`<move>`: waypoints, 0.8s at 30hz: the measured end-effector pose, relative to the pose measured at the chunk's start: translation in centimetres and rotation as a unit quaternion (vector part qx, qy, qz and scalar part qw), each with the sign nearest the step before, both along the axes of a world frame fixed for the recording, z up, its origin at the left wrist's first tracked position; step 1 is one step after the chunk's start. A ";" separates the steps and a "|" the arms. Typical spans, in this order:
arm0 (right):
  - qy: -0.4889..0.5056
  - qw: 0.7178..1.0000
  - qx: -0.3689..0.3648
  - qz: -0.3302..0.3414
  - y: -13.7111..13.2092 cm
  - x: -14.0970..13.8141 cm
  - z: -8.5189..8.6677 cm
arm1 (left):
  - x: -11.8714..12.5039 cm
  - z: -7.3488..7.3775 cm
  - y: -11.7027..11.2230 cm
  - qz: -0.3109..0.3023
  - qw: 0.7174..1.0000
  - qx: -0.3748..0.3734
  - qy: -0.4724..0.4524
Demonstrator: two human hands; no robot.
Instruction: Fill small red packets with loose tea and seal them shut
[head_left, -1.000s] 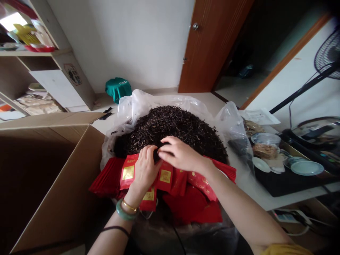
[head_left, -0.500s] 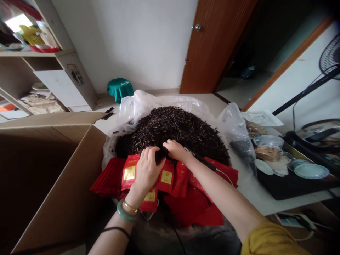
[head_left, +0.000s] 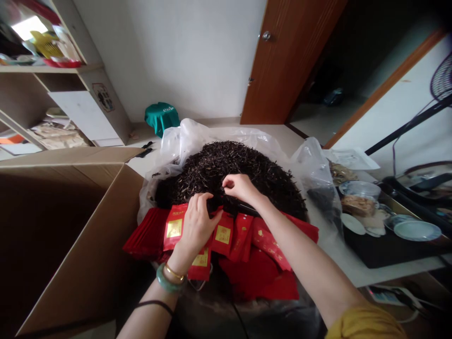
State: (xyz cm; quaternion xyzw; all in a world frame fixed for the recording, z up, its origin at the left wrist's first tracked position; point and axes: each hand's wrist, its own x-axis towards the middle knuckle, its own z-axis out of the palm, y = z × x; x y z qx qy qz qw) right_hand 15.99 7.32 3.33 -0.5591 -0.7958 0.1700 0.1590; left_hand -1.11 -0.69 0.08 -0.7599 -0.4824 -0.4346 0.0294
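Observation:
My left hand curves its fingers and thumb round something dark at the near edge of a heap of dark, dry leaves, which look like tea. What it grips is mostly hidden. Just to the right, my right hand is in a closed pinch over the near side of the heap, and I cannot make out what is between its fingertips. A long black object lies under my right wrist. Red packets with gold labels lie around my left hand, and more red packets are stacked further left.
Clear plastic sheeting surrounds the heap. An open cardboard box stands close on the left. At right, a table holds a plastic tub and a shallow dish. A green-covered stool sits by the wall.
My right hand has moved up and slightly right, away from the dark thing at my left hand, onto the leaves. My left hand stays in nearly the same place.

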 end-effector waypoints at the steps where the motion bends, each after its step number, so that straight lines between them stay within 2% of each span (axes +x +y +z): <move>1: 0.022 1.000 0.006 -0.003 -0.3 0.2 1.0 | 0.0 0.0 0.0 0.000 1.000 -0.001 -0.001; 2: 0.057 0.998 0.014 -0.002 -0.8 0.2 2.0 | 0.0 0.0 0.0 0.000 1.000 -0.003 -0.003; 3: 0.135 0.991 0.017 0.006 -1.3 0.2 3.0 | 0.1 -0.1 0.0 0.000 1.000 -0.005 -0.005; 5: 0.249 0.967 0.022 0.038 -2.5 -0.3 4.4 | 0.1 -0.1 0.0 0.000 1.000 -0.010 -0.008; 7: 0.285 0.956 0.019 0.065 -3.6 -1.0 5.3 | 0.1 -0.2 0.0 0.002 1.000 -0.010 -0.012; 11: 0.270 0.960 0.005 0.076 -5.1 -2.0 5.5 | 0.1 -0.2 0.1 0.004 1.000 -0.009 -0.017; 16: 0.262 0.962 0.040 0.059 -5.4 -1.7 5.5 | 0.1 0.0 0.1 -0.002 1.000 -0.007 -0.015; 21: 0.121 0.984 0.044 0.119 -6.2 -1.3 5.9 | 0.2 0.1 0.0 -0.003 1.000 -0.001 -0.015; 24: 0.068 0.985 0.082 0.134 -7.0 -1.4 5.1 | 0.2 0.0 -0.1 -0.011 1.000 0.004 -0.012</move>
